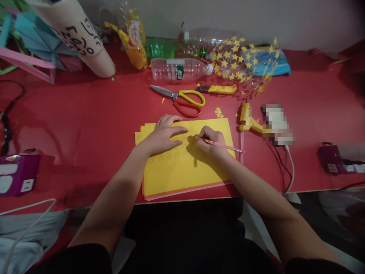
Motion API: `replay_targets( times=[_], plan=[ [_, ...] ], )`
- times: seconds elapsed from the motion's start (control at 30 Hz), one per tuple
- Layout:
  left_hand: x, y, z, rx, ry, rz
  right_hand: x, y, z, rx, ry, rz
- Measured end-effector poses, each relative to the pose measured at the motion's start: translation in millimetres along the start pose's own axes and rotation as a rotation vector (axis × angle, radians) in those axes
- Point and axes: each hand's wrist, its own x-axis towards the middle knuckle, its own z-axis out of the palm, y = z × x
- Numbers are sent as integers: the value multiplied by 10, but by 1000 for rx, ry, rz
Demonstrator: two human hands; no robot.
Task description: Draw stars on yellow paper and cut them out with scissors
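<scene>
A stack of yellow paper (182, 179) lies near the front edge of the red table, with rows of small stars drawn in pencil on its top sheet. My left hand (164, 137) rests flat on the paper's upper left part, fingers spread and holding nothing. On the right side of the sheet, my right hand (209, 140) grips a pink pencil (225, 145), whose tip points at the paper near the drawn stars. Above the sheet lie small cut yellow stars (219, 112).
Scissors (175, 95) and a yellow cutter (222, 89) lie beyond the paper. A glue gun (246, 120) and a blurred device (278, 123) with a cable are at the right. Bottles (162, 70), a star-covered clear bottle (245, 62) and a tall cup (99, 61) stand or lie behind.
</scene>
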Motion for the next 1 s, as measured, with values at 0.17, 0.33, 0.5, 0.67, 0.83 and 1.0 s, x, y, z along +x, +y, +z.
replay_targets(
  times=[0.17, 0.33, 0.5, 0.67, 0.83, 1.0],
  plan=[
    [3, -15, 8, 7, 8, 13, 0, 3, 16, -24, -37, 29],
    [8, -6, 7, 17, 1, 9, -49, -70, -6, 15, -85, 22],
    [2, 20, -1, 7, -8, -13, -94, -169, -37, 49, -96, 23],
    [7, 14, 2, 13, -6, -11, -103, -183, -38, 59, -112, 4],
    [8, -6, 9, 15, 9, 13, -55, -87, -24, 51, -101, -21],
    [-2, -9, -1, 27, 0, 17, 60, 28, -49, 208, -31, -43]
  ],
)
